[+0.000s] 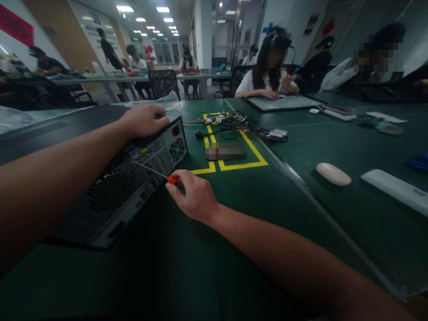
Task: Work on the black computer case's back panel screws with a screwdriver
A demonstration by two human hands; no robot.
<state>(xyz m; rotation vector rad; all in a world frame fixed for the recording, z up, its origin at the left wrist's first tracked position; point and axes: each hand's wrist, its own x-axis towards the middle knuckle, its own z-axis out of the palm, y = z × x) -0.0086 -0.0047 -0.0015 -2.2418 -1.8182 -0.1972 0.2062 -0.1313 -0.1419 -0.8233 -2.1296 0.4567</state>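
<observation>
A black desktop computer case (pixel 152 154) lies on its side on the green table, its back panel with vents and ports facing me. My left hand (pixel 146 120) rests on the top of the case near the far corner, its fingers curled over the edge and partly hidden. In my right hand (pixel 195 194) is a screwdriver (pixel 173 179) with an orange handle, pinched between thumb and fingers. Its long thin shaft points left to the back panel, near the expansion slots. Whether the tip touches a screw is too small to tell.
A tangle of black cables (pixel 239 125) and a blurred-out flat object (pixel 225 151) lie within yellow tape (pixel 244 166). Farther right are a computer mouse (pixel 333 174) and a white bar-shaped object (pixel 396 189). Across the table, a person (pixel 267 82) works at a flat panel (pixel 284 103).
</observation>
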